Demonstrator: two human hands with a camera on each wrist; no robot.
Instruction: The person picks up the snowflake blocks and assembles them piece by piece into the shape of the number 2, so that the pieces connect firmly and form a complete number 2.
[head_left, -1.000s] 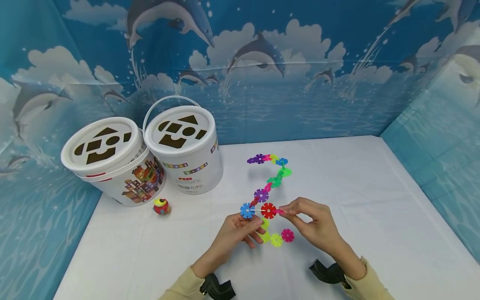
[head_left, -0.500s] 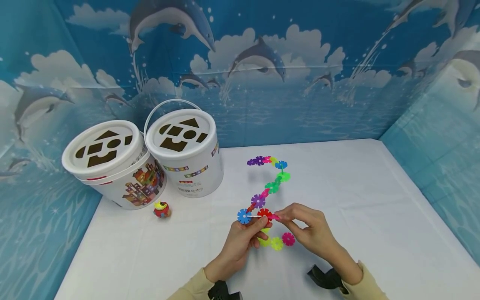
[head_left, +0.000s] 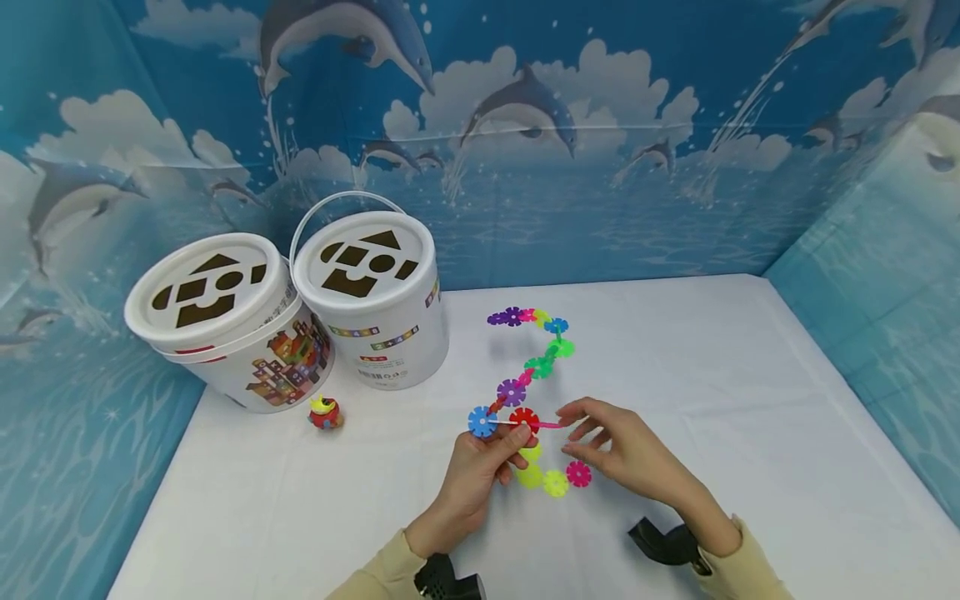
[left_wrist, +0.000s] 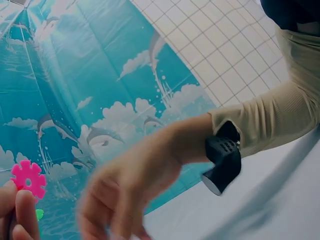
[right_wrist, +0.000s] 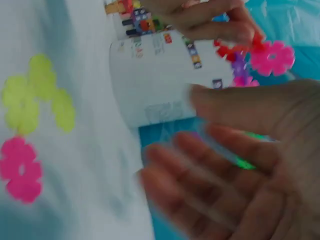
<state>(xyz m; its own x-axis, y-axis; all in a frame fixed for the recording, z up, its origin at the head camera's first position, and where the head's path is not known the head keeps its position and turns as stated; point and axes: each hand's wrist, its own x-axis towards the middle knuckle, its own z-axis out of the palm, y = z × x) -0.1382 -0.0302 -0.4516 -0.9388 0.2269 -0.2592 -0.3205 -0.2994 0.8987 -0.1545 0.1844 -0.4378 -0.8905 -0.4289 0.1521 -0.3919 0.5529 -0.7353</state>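
Note:
A chain of interlocking plastic snowflake discs is held above the table, curving from dark purple discs [head_left: 513, 317] through green [head_left: 542, 367] and purple [head_left: 512, 392] to a blue disc [head_left: 482, 422]. My left hand [head_left: 468, 483] pinches the red disc [head_left: 524, 417] at the near end. A pink disc [left_wrist: 30, 181] is joined to that red disc, seen edge-on in the head view and flat in both wrist views. Just right of it, my right hand [head_left: 622, 450] is apart from the chain with loosely bent fingers; it is blurred in both wrist views.
Loose yellow discs [head_left: 556, 483] and a loose pink disc [head_left: 578, 473] lie on the white table below the hands. Two lidded white buckets [head_left: 390, 350] stand back left, with a small red and yellow toy figure [head_left: 326, 413] before them. A dolphin-print curtain [head_left: 600, 208] surrounds the table.
My right hand has let go of the pink disc and drawn back to the right with its fingers spread. My left hand has moved its hold onto the red disc.

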